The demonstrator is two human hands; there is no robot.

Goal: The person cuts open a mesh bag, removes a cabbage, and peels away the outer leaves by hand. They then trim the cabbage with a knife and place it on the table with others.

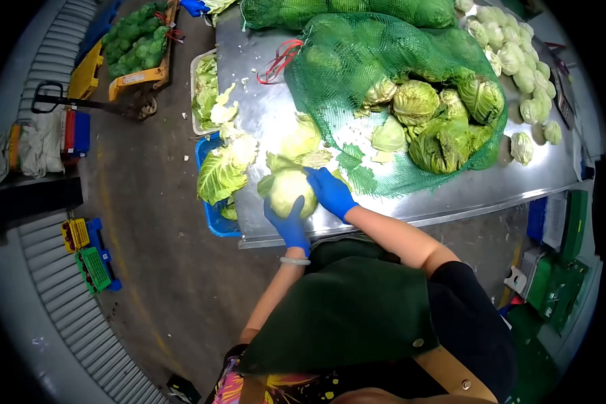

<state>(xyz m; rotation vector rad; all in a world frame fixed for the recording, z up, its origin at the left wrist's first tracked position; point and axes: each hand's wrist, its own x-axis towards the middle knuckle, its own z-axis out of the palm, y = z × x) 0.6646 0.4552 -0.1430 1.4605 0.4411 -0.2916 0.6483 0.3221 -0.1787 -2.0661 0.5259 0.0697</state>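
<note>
A pale green cabbage (290, 192) is held over the near left corner of the metal table (411, 207). My left hand (289, 225), in a blue glove, cups it from below and the left, its fingers curled round the side. At the cabbage's upper right is my right hand (331, 194), also blue-gloved, with its fingers closed. A blurred strip (284, 164) runs left from those fingers across the cabbage top; I cannot tell what it is. Just beyond lie another cabbage (300, 137) and loose leaves (223, 174).
An opened green net sack (343, 64) of cabbages spreads over the table, with trimmed cabbages (512, 59) at far right. A blue crate (217, 227) and a white bin (195, 101) stand along the left edge. A pallet jack (114, 104) is on the floor.
</note>
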